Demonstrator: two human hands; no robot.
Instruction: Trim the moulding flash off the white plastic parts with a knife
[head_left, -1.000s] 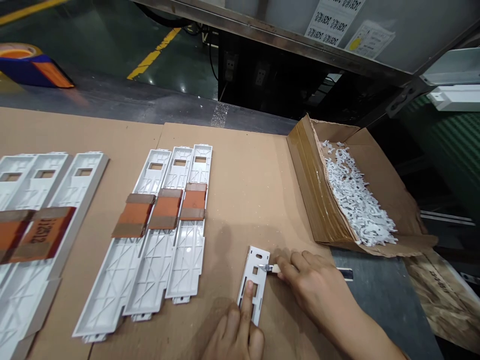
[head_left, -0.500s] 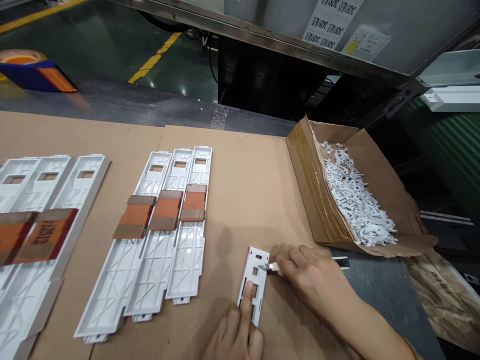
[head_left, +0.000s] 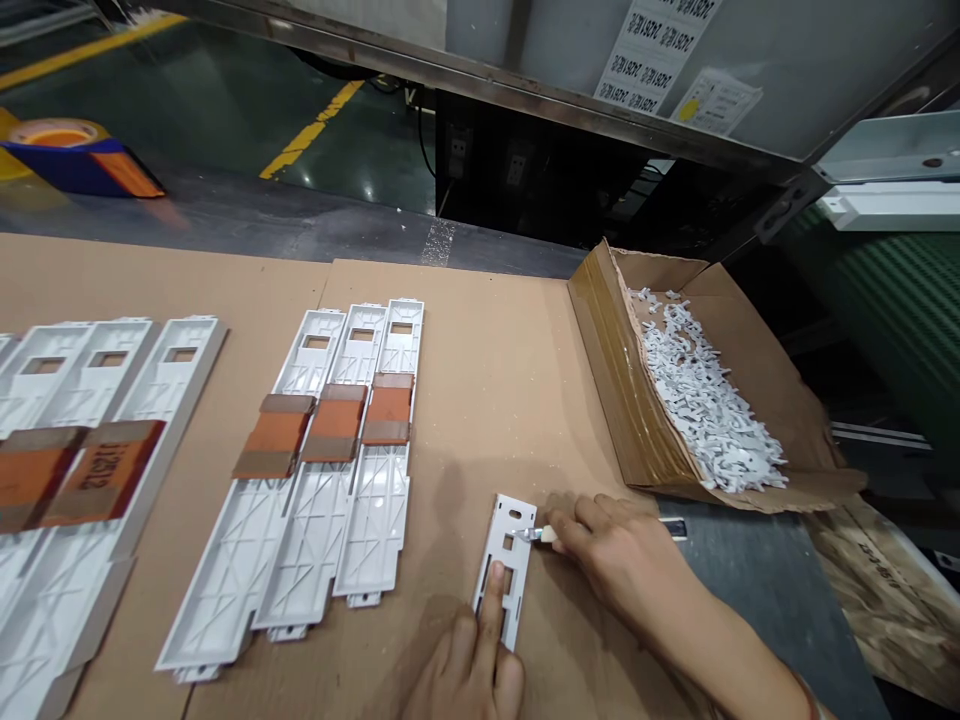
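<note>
1. Since the earlier frame, the view has been turned slightly; the plate [head_left: 520, 560], the knife [head_left: 546, 535] and both hands are kept in almost the same places.
2. The plate is laid flat on the cardboard [head_left: 487, 350], to the right of the strips [head_left: 375, 520], where it can be reached by both hands.
3. By the left hand [head_left: 480, 650], one finger is stretched and rested on the plate, probably so that sliding is prevented. Whether anything is gripped by its bent fingers cannot be told.
4. By the right hand [head_left: 611, 540], the knife is gripped with closed fingers. It is held low, its tip beside the square hole, seemingly for better control.
5. Orange pieces [head_left: 335, 423] are placed across the strips; the reason cannot be seen.
6. The box [head_left: 615, 380] of white bits [head_left: 697, 390] is set beyond the right hand, perhaps for easy reach.
</note>
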